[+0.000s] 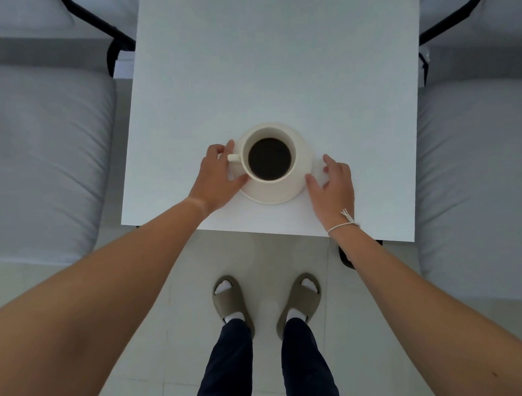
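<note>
A cream cup full of dark coffee stands on a cream saucer near the front edge of a white table. The cup's handle points left. My left hand grips the saucer's left rim, its thumb on the near side and its fingers curled just beyond the handle. My right hand lies to the right of the saucer with fingers spread and relaxed; its thumb tip touches the saucer's right rim. A white string bracelet circles that wrist.
Grey cushioned seats flank the table at left and right, with black frames at the back corners. I stand at the table's front edge on a pale tiled floor, in olive slippers.
</note>
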The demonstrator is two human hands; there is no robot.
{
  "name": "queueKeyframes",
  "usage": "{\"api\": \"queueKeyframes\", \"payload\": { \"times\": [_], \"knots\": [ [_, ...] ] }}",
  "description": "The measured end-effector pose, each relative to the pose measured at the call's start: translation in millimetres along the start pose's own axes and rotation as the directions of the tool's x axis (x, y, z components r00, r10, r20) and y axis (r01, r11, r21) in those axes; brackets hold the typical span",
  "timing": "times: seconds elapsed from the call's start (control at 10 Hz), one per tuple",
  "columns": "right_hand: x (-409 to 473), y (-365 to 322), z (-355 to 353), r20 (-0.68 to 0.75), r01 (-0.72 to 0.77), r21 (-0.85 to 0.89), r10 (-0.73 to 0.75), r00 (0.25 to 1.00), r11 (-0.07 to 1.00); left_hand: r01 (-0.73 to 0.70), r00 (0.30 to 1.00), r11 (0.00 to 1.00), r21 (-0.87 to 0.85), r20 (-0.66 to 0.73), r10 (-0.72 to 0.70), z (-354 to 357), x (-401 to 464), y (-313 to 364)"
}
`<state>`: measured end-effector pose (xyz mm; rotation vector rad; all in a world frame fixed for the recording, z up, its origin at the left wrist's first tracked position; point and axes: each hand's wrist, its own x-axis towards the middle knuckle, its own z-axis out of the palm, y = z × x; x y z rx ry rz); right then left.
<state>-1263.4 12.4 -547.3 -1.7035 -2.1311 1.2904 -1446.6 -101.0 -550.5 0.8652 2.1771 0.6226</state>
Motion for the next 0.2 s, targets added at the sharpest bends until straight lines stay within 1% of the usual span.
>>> {"api": "queueKeyframes", "payload": {
  "times": [0.1, 0.2],
  "knots": [
    [-0.9, 10.4, -6.5, 0.014, 0.115, -0.129, -0.115, 0.993, 0.985, -0.012, 0.999, 0.992, 0.127, -0.046, 0.018, 0.4, -10.0, -2.9],
    [-1.2, 16.8, -12.3, 0.02, 0.212, -0.217, -0.213, 0.977, 0.953, -0.086, 0.994, 0.956, 0.281, -0.037, 0.1, -5.2, -18.3, -10.1]
  ]
}}
